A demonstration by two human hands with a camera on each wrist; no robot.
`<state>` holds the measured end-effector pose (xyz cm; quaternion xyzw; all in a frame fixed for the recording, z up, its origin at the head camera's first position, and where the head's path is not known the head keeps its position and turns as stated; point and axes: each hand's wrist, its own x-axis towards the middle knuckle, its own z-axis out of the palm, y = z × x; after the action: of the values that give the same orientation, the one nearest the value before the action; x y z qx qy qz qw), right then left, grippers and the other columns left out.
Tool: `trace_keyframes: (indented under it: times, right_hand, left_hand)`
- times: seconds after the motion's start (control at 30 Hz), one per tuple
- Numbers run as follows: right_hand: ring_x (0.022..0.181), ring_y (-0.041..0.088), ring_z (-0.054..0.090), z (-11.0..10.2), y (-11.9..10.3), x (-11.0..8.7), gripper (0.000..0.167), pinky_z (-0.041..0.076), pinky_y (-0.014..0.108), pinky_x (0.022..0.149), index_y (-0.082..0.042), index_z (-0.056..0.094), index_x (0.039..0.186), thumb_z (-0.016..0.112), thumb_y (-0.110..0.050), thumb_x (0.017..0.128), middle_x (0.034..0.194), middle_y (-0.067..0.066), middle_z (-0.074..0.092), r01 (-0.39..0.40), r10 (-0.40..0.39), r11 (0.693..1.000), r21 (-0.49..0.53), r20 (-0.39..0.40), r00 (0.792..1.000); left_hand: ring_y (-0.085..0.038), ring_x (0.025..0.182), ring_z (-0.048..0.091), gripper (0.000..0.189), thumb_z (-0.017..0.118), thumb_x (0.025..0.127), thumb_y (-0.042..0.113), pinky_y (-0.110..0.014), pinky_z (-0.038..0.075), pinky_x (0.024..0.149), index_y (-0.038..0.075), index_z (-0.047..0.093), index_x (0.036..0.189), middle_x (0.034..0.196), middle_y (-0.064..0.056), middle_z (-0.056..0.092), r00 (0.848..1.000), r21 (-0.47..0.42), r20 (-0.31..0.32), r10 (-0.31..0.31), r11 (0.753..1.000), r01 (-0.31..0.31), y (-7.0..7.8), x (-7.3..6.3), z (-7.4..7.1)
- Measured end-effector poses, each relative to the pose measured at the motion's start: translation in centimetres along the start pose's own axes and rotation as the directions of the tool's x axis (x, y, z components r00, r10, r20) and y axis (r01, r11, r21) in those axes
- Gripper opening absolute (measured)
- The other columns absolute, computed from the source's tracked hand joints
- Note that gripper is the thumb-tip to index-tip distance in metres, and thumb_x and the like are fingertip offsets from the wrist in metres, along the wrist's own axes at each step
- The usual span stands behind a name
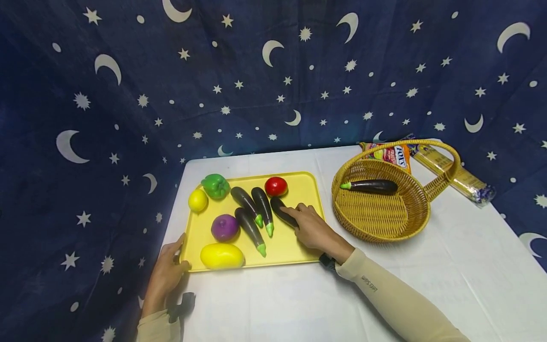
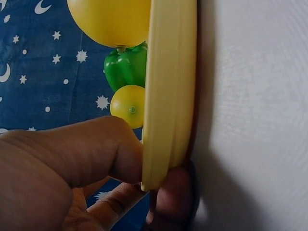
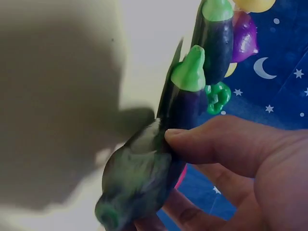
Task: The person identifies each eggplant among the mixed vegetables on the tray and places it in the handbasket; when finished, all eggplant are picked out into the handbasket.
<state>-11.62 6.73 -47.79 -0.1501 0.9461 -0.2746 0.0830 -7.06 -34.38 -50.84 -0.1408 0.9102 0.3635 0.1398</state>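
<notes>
My left hand (image 1: 168, 266) pinches the front left corner of a yellow tray (image 1: 290, 251). In the left wrist view, the thumb lies on the tray's rim (image 2: 163, 96) and a finger is beneath it. At the tray's right side, my right hand (image 1: 314, 228) holds a dark eggplant (image 1: 282, 211). The right wrist view shows this eggplant (image 3: 137, 175) between thumb and fingers. Left of it lie three more eggplants (image 1: 262, 207), and a red tomato (image 1: 276, 186) sits just behind it. One further eggplant (image 1: 372, 186) rests in a wicker basket (image 1: 342, 216) to the right.
The tray also carries a green bell pepper (image 1: 215, 186), a lemon (image 1: 198, 200), a round purple vegetable (image 1: 224, 227) and a large yellow oval fruit (image 1: 222, 256). Behind the basket's tall handle (image 1: 457, 159) are an orange packet (image 1: 395, 156) and a long clear-and-yellow packet (image 1: 459, 180).
</notes>
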Motion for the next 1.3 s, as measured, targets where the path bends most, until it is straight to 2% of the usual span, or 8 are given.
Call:
trace_keyframes:
  times: [0.27, 0.43, 0.57, 0.77, 1.0, 1.2, 1.3]
  right_hand:
    - [0.095, 0.024, 0.049, -2.0, 0.6, -1.6, 0.066, 0.045, 0.036, 0.086, -0.021, 0.060, 0.153, 0.061, 0.009, 0.095, 0.115, 0.008, 0.063, 0.121, -0.121, 0.987, -0.105, 0.015, 0.993]
    - [0.094, 0.023, 0.049, -3.6, 0.8, -2.5, 0.067, 0.043, 0.033, 0.081, -0.024, 0.062, 0.151, 0.063, 0.009, 0.093, 0.112, 0.005, 0.064, 0.178, -0.177, 0.972, -0.150, 0.023, 0.984]
    - [0.093, 0.022, 0.048, -4.9, 1.2, -3.1, 0.071, 0.040, 0.031, 0.080, -0.026, 0.063, 0.151, 0.067, 0.009, 0.089, 0.112, 0.004, 0.064, 0.218, -0.219, 0.962, -0.167, 0.009, 0.976]
    - [0.089, 0.020, 0.045, -6.5, 2.1, -3.9, 0.073, 0.038, 0.031, 0.081, -0.025, 0.064, 0.150, 0.070, 0.010, 0.086, 0.109, 0.003, 0.063, 0.315, -0.324, 0.927, -0.206, -0.011, 0.946]
    - [0.093, 0.018, 0.045, -8.4, 3.9, -5.0, 0.078, 0.041, 0.030, 0.081, -0.028, 0.064, 0.150, 0.075, 0.009, 0.083, 0.113, 0.000, 0.064, 0.397, -0.417, 0.883, -0.251, -0.030, 0.908]
    - [0.097, 0.016, 0.043, -9.9, 5.3, -6.2, 0.081, 0.042, 0.031, 0.083, -0.033, 0.061, 0.152, 0.070, 0.011, 0.084, 0.115, -0.003, 0.063, 0.433, -0.458, 0.855, -0.284, -0.025, 0.889]
    - [0.097, 0.015, 0.043, -10.7, 6.0, -7.0, 0.077, 0.042, 0.031, 0.083, -0.034, 0.060, 0.153, 0.071, 0.007, 0.088, 0.114, -0.004, 0.061, 0.450, -0.482, 0.839, -0.307, -0.034, 0.876]
  left_hand:
    - [-0.043, 0.129, 0.048, 0.094, 0.061, 0.085, 0.000, -0.058, 0.044, 0.109, 0.018, 0.025, 0.170, 0.160, -0.024, 0.038, 1.000, 0.000, -0.004, 0.010, 1.000, -0.010, -0.1, -0.1, 0.0]
    - [-0.043, 0.129, 0.047, 0.094, 0.060, 0.085, 0.000, -0.059, 0.044, 0.110, 0.016, 0.025, 0.170, 0.160, -0.025, 0.038, 1.000, -0.002, -0.009, 0.015, 1.000, -0.015, -0.2, -0.1, 0.0]
    - [-0.044, 0.132, 0.047, 0.093, 0.060, 0.085, 0.000, -0.063, 0.042, 0.115, 0.017, 0.025, 0.170, 0.162, -0.025, 0.037, 1.000, 0.001, -0.011, 0.007, 1.000, -0.007, -0.2, -0.1, 0.1]
    - [-0.046, 0.135, 0.046, 0.093, 0.060, 0.087, 0.000, -0.066, 0.041, 0.117, 0.018, 0.024, 0.170, 0.163, -0.025, 0.036, 1.000, -0.009, -0.007, -0.005, 1.000, 0.005, 0.0, -0.1, 0.1]
    - [-0.048, 0.136, 0.047, 0.093, 0.061, 0.087, -0.001, -0.064, 0.044, 0.115, 0.016, 0.024, 0.170, 0.162, -0.027, 0.036, 1.000, -0.013, -0.007, 0.004, 1.000, -0.004, -0.1, 0.0, 0.4]
    - [-0.047, 0.135, 0.047, 0.095, 0.061, 0.084, 0.000, -0.061, 0.045, 0.112, 0.018, 0.025, 0.170, 0.163, -0.026, 0.036, 1.000, -0.012, -0.018, 0.008, 1.000, -0.008, -0.1, 0.0, 0.3]
    - [-0.048, 0.138, 0.046, 0.095, 0.061, 0.084, 0.000, -0.063, 0.043, 0.115, 0.019, 0.025, 0.170, 0.164, -0.025, 0.036, 1.000, -0.011, -0.021, 0.004, 1.000, -0.004, -0.1, -0.1, 0.2]
